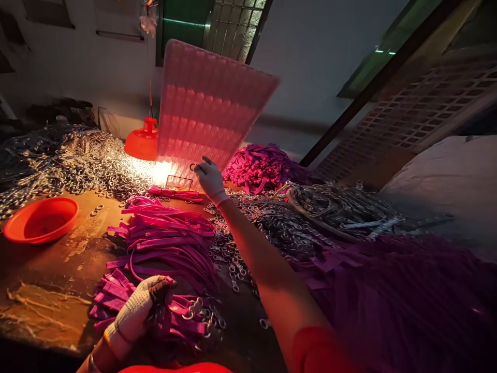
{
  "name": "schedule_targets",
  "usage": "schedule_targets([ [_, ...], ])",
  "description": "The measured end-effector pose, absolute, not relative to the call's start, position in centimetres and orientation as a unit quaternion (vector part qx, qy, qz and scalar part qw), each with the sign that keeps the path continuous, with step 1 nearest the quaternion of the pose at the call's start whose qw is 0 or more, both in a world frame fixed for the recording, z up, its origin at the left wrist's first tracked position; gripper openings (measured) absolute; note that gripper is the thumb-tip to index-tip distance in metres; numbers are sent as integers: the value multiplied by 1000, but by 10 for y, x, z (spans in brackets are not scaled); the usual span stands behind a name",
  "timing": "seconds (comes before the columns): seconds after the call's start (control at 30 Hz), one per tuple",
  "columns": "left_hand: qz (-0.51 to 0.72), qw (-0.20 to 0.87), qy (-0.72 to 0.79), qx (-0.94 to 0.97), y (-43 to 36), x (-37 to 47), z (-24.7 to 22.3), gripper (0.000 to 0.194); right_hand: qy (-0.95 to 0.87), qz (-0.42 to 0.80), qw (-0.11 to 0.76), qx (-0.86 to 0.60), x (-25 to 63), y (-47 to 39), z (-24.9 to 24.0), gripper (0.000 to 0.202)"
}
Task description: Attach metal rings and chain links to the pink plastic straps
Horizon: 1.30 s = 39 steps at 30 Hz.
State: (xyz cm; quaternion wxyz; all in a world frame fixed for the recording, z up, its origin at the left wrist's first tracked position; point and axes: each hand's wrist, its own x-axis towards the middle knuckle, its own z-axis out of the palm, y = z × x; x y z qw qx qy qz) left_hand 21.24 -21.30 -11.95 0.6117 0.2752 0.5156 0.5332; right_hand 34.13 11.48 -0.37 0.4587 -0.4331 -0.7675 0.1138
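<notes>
Silver-coloured metal pieces (73, 150) heap up at the far left, brightly lit on the side nearest the red lamp (142, 142). Near them sits an orange-red basin (41, 220) on the worn table (83, 228). Further right, at the near edge, the gloved left hand (144, 300) is curled closed on magenta straps (180, 303), with metal rings (209, 321) clustered at their right end. Behind it lies a loose strap pile (166, 233); pulling one strap carelessly could drag its neighbours along. Beyond stands a translucent ribbed panel (213, 98), tilted; an elbow or sleeve catching it might tip it towards the lamp, whose heat could soften it.

Just in front, the gloved right hand (209, 178) reaches far out, a small dark ring (192, 167) at its fingertips; whether they pinch it, I cannot tell. A poor grip might drop it among the loose clips (267, 217) beside that forearm, where it would be hard to find.
</notes>
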Motion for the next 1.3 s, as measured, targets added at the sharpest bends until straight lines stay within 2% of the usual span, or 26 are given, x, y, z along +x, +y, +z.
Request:
schedule_targets([
  [0.2,513,659,499,233,-214,205,-138,52,-793,182,406,-416,333,88,-4,25],
  [0.4,524,627,507,274,-210,200,-122,51,-824,307,317,-354,355,-27,-52,33],
  [0.5,507,597,527,329,-206,198,-112,45,-826,367,293,-313,374,-82,-69,30],
  [0.7,500,612,507,345,-204,210,-100,40,-836,316,310,-323,391,-145,-82,22],
  [0.97,477,609,518,367,-211,220,-104,37,-831,309,290,-360,397,-170,-84,22],
  [1.1,446,598,516,421,-214,214,-100,34,-857,233,275,-368,399,-178,-86,17],
  [1.3,378,560,525,517,-222,215,-87,38,-882,-56,253,-393,399,-193,-94,22],
])
